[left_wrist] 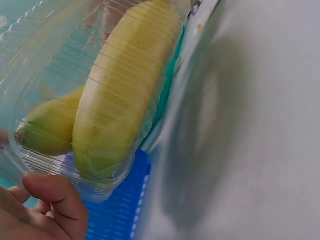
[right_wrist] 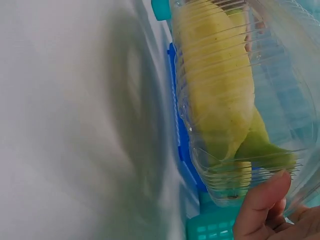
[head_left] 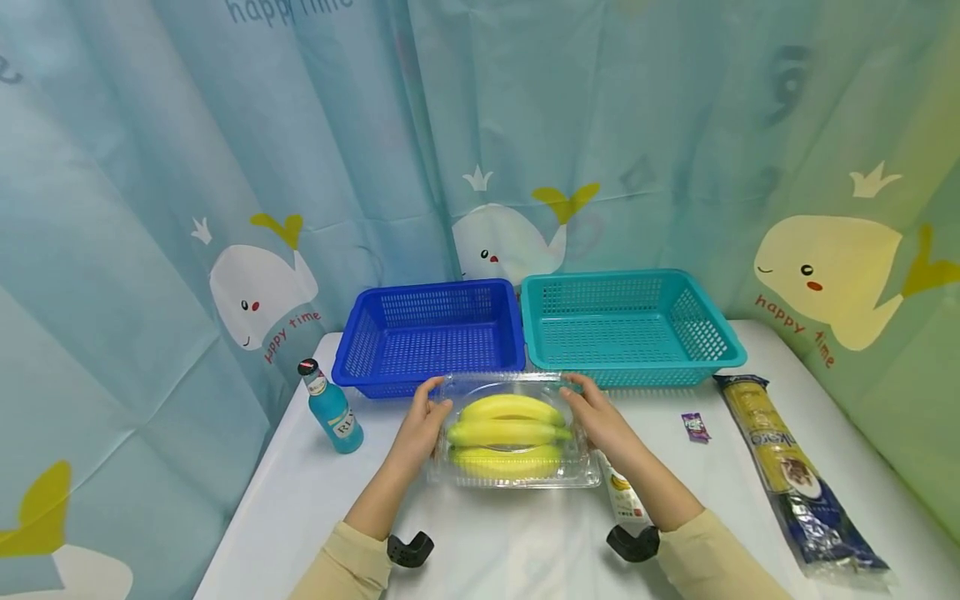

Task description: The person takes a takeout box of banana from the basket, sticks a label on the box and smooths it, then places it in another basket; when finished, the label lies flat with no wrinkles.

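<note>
Between both hands is a clear plastic clamshell box (head_left: 517, 481) with several yellow-green bananas (head_left: 510, 432) inside. My left hand (head_left: 421, 432) grips its left end, the thumb (left_wrist: 50, 192) on the near side in the left wrist view. At the opposite end my right hand (head_left: 602, 421) holds the box, its thumb (right_wrist: 267, 196) against the ribbed wall. Both wrist views show the box raised over the white table, with its shadow on the cloth. Partly behind my right forearm lies a small carton (head_left: 624, 497) with a banana picture.
A blue basket (head_left: 431, 387) and a teal basket (head_left: 637, 377) stand side by side at the back. On the left is a blue bottle (head_left: 335, 417) with a black cap. A small purple packet (head_left: 695, 427) and a long noodle packet (head_left: 798, 479) lie on the right.
</note>
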Demonstrator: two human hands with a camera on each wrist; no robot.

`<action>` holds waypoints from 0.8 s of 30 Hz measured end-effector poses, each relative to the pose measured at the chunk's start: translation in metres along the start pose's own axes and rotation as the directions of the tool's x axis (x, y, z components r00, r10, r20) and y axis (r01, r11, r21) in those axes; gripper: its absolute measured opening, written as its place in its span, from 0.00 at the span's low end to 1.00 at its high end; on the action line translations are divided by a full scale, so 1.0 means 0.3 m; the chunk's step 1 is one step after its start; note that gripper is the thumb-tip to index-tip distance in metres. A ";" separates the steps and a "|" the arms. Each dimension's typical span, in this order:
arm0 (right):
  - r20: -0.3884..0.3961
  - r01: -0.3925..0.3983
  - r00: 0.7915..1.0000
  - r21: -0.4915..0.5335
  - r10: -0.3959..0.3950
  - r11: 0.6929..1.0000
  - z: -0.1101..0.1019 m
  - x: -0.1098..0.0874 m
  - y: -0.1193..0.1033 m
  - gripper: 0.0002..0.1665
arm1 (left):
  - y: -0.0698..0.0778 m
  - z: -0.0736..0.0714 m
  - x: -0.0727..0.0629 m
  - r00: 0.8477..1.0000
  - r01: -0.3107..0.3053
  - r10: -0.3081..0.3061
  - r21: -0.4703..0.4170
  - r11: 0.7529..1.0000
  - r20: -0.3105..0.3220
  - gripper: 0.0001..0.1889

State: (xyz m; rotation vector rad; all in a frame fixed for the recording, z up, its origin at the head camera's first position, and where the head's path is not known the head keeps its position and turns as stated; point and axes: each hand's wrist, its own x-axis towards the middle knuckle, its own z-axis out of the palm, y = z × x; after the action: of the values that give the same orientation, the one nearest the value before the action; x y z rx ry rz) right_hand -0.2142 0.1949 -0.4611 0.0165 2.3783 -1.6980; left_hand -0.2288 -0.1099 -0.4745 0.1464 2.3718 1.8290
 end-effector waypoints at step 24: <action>0.019 -0.099 0.995 -0.032 0.100 0.995 0.039 0.061 0.053 0.42 | -0.100 0.007 0.034 0.999 0.047 -0.046 0.048 0.998 -0.022 0.27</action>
State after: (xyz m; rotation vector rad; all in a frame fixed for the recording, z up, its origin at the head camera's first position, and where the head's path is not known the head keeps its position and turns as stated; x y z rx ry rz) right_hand -0.2280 0.1870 -0.4829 0.1107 2.3477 -1.6081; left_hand -0.2382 -0.1139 -0.5046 0.0770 2.4134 1.7613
